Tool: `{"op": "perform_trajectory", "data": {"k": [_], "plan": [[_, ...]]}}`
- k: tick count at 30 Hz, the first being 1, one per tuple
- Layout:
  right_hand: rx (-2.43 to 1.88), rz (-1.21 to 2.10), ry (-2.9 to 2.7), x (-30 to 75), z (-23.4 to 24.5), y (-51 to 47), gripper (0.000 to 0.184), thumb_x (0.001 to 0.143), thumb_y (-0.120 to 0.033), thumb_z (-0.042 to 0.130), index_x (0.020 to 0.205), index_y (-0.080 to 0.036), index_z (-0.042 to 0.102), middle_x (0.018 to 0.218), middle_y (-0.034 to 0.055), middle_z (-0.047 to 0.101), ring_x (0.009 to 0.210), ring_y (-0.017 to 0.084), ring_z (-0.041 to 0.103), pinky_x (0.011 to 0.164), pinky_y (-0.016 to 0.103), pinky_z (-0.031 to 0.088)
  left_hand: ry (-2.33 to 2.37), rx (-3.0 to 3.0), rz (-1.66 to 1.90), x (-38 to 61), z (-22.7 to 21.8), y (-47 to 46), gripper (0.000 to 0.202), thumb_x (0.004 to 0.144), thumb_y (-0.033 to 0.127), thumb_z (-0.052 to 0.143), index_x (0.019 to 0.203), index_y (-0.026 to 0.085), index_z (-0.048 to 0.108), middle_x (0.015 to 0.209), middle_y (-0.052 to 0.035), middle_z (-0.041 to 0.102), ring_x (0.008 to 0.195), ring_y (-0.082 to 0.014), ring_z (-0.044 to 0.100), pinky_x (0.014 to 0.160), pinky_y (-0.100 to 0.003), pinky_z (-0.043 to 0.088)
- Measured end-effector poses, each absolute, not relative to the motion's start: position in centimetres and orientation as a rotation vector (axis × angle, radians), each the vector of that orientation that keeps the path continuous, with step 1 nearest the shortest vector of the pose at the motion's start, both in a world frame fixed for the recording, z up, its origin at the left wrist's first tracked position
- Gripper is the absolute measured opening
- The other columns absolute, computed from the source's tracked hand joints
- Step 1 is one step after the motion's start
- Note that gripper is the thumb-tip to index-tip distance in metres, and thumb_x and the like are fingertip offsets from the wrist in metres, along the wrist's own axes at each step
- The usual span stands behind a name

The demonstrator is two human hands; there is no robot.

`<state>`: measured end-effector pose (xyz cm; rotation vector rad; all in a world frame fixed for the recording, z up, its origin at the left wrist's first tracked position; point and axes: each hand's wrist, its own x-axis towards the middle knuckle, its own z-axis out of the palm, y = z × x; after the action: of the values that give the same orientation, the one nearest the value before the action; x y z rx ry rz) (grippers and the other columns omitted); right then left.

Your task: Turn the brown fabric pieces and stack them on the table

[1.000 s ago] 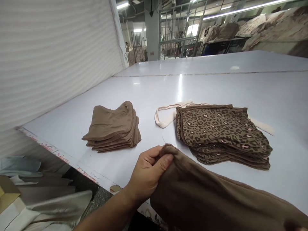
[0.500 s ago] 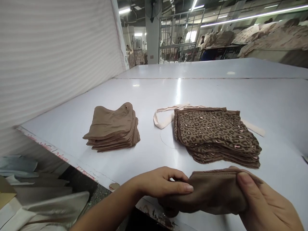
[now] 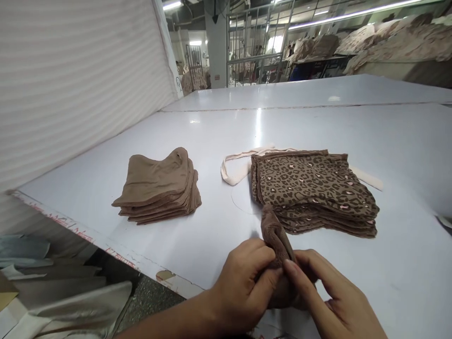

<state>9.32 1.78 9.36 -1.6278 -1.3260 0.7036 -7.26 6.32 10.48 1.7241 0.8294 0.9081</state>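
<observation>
A brown fabric piece [image 3: 273,230] with a fuzzy face showing is bunched between my two hands at the table's near edge. My left hand [image 3: 247,282] is closed on it, thumb against curled fingers. From the other side, my right hand [image 3: 328,292] pinches the same cloth with thumb and fingers. Just beyond lies a stack of leopard-print fabric pieces [image 3: 310,183] with brown edges. To the left sits a neat stack of plain brown fabric pieces [image 3: 158,181], curved along the top. The lower part of the held piece is hidden by my hands.
A pale fabric strip [image 3: 231,176] runs out from under the printed stack. The white table [image 3: 197,136] has a worn near edge. A white sheet [image 3: 81,66] hangs at left, above folded cloth [image 3: 77,296]. Fabric heaps [image 3: 406,42] and a metal rack [image 3: 259,44] stand behind.
The held piece was stretched flat between my hands, smooth side out. Now my hands are close together and the cloth is bunched upright with its fuzzy side showing.
</observation>
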Motion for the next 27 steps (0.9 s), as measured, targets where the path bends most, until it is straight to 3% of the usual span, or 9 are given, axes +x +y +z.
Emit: {"op": "perform_trajectory", "data": {"k": [4, 7, 12, 17, 22, 27], "plan": [[-1.47, 0.857, -1.044, 8.2, 9.4, 2.2, 0.035, 0.07, -0.058, 0.062, 0.079, -0.024, 0.064, 0.065, 0.0028, 0.064, 0.068, 0.024, 0.064, 0.059, 0.031, 0.053, 0.734, 1.026, 0.951, -6.4, 9.2, 6.4, 0.025, 0.089, 0.037, 0.043, 0.084, 0.015, 0.054, 0.075, -0.0046, 0.054, 0.071, -0.0174, 0.05, 0.071, -0.03, 0.04], [-1.378, 1.001, -0.883, 7.8, 9.5, 2.3, 0.037, 0.068, -0.057, 0.065, 0.083, -0.023, 0.067, 0.069, 0.0048, 0.067, 0.073, 0.027, 0.065, 0.065, 0.034, 0.054, 0.748, 0.783, 0.825, -6.2, 8.7, 6.7, 0.031, 0.088, 0.042, 0.042, 0.085, 0.013, 0.054, 0.07, -0.0042, 0.053, 0.065, -0.0167, 0.05, 0.067, -0.031, 0.041], [-1.208, 1.282, -0.589, 6.6, 9.2, 1.8, 0.037, 0.069, -0.048, 0.07, 0.096, -0.022, 0.068, 0.083, 0.0082, 0.07, 0.081, 0.029, 0.066, 0.07, 0.038, 0.055, 1.063, 1.742, 1.27, -7.7, 10.1, 6.5, 0.008, 0.08, 0.019, 0.057, 0.087, 0.016, 0.053, 0.084, -0.0036, 0.053, 0.081, -0.0168, 0.048, 0.076, -0.029, 0.037], [-1.058, 1.568, -0.394, 6.8, 8.1, 1.8, 0.03, 0.074, -0.038, 0.071, 0.101, -0.028, 0.067, 0.102, 0.006, 0.069, 0.094, 0.024, 0.064, 0.074, 0.03, 0.055, 1.018, 2.017, 0.922, -8.3, 11.5, 6.0, 0.011, 0.081, 0.02, 0.058, 0.089, 0.014, 0.054, 0.084, -0.0054, 0.056, 0.077, -0.0174, 0.048, 0.07, -0.029, 0.037], [-1.065, 1.591, -0.404, 6.6, 7.2, 1.9, 0.029, 0.074, -0.041, 0.07, 0.1, -0.027, 0.067, 0.096, 0.0039, 0.07, 0.091, 0.022, 0.064, 0.076, 0.029, 0.053, 0.879, 1.425, 0.825, -7.8, 10.8, 6.8, 0.012, 0.082, 0.026, 0.056, 0.079, 0.014, 0.055, 0.076, -0.0025, 0.052, 0.075, -0.015, 0.047, 0.071, -0.027, 0.037], [-1.341, 1.329, -0.884, 5.3, 7.5, 1.3, 0.025, 0.08, -0.048, 0.06, 0.088, -0.024, 0.065, 0.082, -0.0002, 0.065, 0.076, 0.016, 0.06, 0.066, 0.02, 0.048, 0.671, 0.61, 0.849, -6.9, 10.1, 7.9, 0.033, 0.077, 0.04, 0.064, 0.066, 0.013, 0.048, 0.059, 0.0024, 0.047, 0.053, -0.0064, 0.04, 0.056, -0.018, 0.035]]}}
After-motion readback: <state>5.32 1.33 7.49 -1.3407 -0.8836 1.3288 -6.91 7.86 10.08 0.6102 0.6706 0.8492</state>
